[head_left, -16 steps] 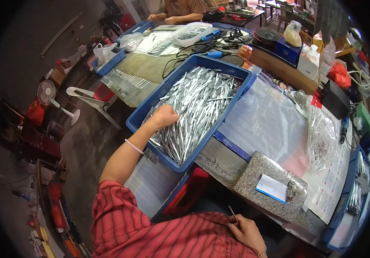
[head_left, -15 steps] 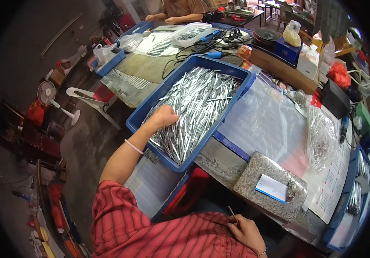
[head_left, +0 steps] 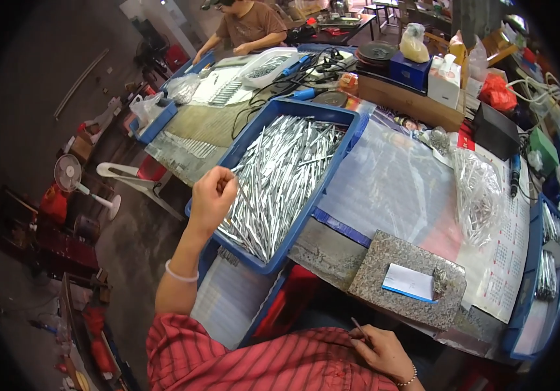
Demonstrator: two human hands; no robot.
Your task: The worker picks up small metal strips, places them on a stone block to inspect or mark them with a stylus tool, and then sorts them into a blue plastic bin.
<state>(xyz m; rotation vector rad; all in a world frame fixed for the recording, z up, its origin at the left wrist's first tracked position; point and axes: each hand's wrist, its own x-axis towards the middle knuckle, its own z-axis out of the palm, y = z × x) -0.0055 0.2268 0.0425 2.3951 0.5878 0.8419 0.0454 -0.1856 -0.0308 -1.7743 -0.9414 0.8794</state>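
Observation:
A blue plastic tray (head_left: pixel 343 163) on the table holds a heap of thin silvery metal pieces (head_left: pixel 283 176). Over its left edge is my left hand (head_left: pixel 213 197), fingers pinched, with what looks like one slim metal piece (head_left: pixel 243 190) pointing out of them toward the heap. Low in front of my body, my right hand (head_left: pixel 382 352) is closed around a thin dark rod (head_left: pixel 360 328) whose tip sticks up past the fingers. The rod's lower part is hidden in the hand.
To the right lie a speckled stone slab (head_left: pixel 374 260) with a white pad (head_left: pixel 409 280) on it and a clear bag (head_left: pixel 478 195) of metal pieces. A white tub (head_left: pixel 267 68) and cables (head_left: pixel 322 68) are at the back. Across the table, a person (head_left: pixel 251 27) sits working.
My left hand has lifted from the heap and moved left toward the tray's edge, a thin piece showing in its pinch. My right hand keeps the rod. The whole view has shifted slightly.

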